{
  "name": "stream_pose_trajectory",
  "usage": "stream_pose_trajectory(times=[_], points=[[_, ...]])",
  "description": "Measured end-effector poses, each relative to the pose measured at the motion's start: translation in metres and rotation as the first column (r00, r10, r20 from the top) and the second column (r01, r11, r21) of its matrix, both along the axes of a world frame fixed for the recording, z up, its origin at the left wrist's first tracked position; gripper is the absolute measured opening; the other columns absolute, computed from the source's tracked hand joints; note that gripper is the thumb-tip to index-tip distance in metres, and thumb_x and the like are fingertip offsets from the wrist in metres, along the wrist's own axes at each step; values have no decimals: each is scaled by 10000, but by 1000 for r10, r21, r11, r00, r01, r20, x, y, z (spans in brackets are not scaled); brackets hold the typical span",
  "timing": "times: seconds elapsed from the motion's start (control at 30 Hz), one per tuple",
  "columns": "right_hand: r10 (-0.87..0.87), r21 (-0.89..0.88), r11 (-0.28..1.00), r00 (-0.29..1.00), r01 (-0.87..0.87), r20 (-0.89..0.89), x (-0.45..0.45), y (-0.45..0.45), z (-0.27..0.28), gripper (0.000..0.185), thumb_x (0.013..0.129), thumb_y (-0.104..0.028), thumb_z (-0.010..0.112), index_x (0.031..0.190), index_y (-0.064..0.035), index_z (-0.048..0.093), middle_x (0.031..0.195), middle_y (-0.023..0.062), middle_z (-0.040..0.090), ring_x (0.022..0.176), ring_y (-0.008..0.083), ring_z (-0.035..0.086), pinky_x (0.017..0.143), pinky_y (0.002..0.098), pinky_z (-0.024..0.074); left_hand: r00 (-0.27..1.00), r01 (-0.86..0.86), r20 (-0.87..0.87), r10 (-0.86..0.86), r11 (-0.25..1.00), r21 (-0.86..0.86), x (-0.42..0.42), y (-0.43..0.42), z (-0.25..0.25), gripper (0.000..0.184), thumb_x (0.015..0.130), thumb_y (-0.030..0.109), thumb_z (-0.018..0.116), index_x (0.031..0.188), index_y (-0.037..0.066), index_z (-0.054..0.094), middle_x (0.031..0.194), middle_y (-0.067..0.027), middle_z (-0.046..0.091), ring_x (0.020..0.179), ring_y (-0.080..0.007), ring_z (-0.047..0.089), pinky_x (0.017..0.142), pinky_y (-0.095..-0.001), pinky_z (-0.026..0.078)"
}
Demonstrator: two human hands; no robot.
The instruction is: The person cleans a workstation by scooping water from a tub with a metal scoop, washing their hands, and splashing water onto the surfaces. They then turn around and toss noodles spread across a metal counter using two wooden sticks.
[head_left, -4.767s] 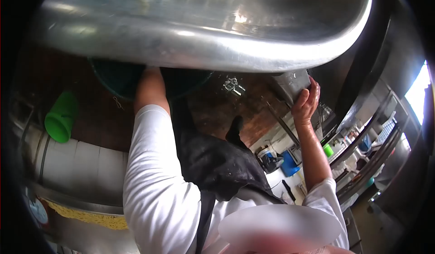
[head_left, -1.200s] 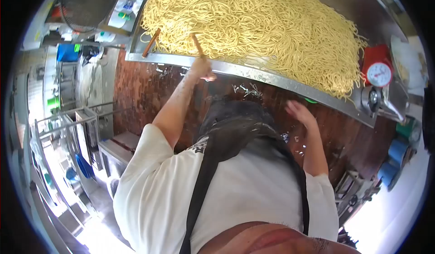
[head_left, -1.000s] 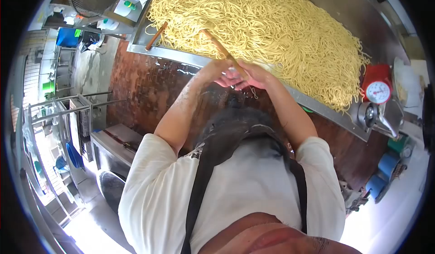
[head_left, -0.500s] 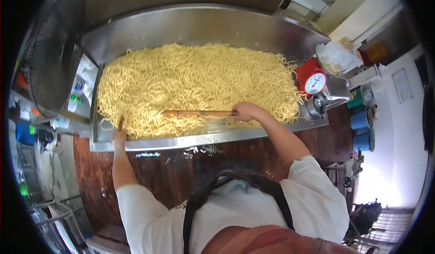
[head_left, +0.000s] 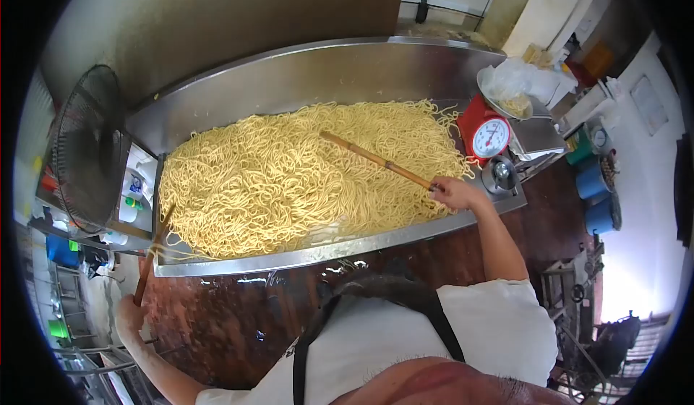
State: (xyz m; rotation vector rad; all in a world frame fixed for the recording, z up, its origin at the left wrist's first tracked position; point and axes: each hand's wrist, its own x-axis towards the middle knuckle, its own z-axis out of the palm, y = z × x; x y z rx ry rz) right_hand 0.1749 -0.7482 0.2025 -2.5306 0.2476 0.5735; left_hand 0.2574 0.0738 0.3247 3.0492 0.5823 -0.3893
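A wide heap of yellow noodles [head_left: 289,181] fills the metal tray [head_left: 303,258]. My right hand [head_left: 455,192] is closed round one end of a bamboo stick [head_left: 376,158], which slants up and left over the noodles. Outside the tray's near left corner, my left hand [head_left: 130,314] grips a second, darker wooden stick [head_left: 148,264]. That stick points up past the corner, and a few noodle strands [head_left: 177,252] trail from it to the tray. Whether the right stick's far tip touches the noodles I cannot tell.
A red dial scale [head_left: 486,131] with a pan holding a plastic bag [head_left: 517,79] stands at the tray's right end, beside a metal cup [head_left: 499,174]. At the left is a large fan [head_left: 87,148]. Blue buckets [head_left: 601,213] are at far right. The floor [head_left: 224,318] looks wet.
My left hand has drawn back out of the tray with its stick, down and left. My right hand has moved right and its stick is now raised diagonally. The view has shifted.
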Motion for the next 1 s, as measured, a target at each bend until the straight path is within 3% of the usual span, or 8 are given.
stream_pose_trajectory(times=[0.1,0.2,0.3,0.53,0.6,0.7,0.83,1.0], points=[[-70,181,978,982,103,-178,2,-18,8,402,933,-377,612,1152,-43,569,898,176,664,867,330,658,752,427,512,972,-81,103,210,714,-695,-30,-74,-43,301,770,125,765,1032,17,664,820,-96,698,658,-209,673,595,-342,531],[-42,255,967,997,22,70,18,-70,-53,369,926,-324,605,1151,-36,550,918,195,667,886,351,659,754,440,508,972,-14,63,228,320,-947,-30,-229,-138,396,941,110,593,1325,90,497,689,10,524,487,-84,454,370,-238,364],[12,129,991,966,-47,259,28,-129,-85,369,928,-316,589,1154,-28,543,952,211,668,907,371,656,764,460,508,986,-60,-20,165,237,-970,-25,-368,-172,208,982,185,579,1156,107,497,612,14,436,398,-80,380,342,-246,335],[6,-163,987,991,16,132,-54,-269,20,401,902,-257,562,1213,-6,526,1017,235,677,965,404,654,833,504,508,953,186,-64,-295,742,-644,-56,-437,-97,382,939,180,649,1267,64,492,638,-9,515,411,-108,449,367,-291,343],[-29,-269,963,999,36,32,-66,-283,23,413,900,-225,565,1236,10,509,1042,231,682,980,408,652,835,506,504,913,206,-187,-361,806,-554,-61,-465,-96,474,899,174,666,1316,35,488,860,-153,647,729,-262,641,631,-374,493],[-104,-118,988,994,98,-47,-28,-266,-48,410,865,-111,504,1259,6,512,1054,233,681,990,399,656,838,511,508,878,339,-144,-457,805,-488,-42,-516,-181,520,863,182,668,1312,-1,480,1112,-303,640,1145,-434,587,943,-438,463],[-199,196,968,951,153,238,85,-211,-213,326,867,-139,570,1155,6,528,925,278,664,856,413,675,704,512,531,843,509,113,-526,710,-486,46,-589,-327,509,864,268,703,1243,6,487,940,-247,656,900,-439,644,766,-487,517],[-197,375,921,955,102,223,94,-188,-193,284,901,-179,535,1121,0,542,765,243,631,665,402,613,559,495,474,920,225,-14,-392,556,-800,28,-571,-245,407,899,187,688,1225,20,508,710,-22,560,508,-115,498,428,-304,392]])
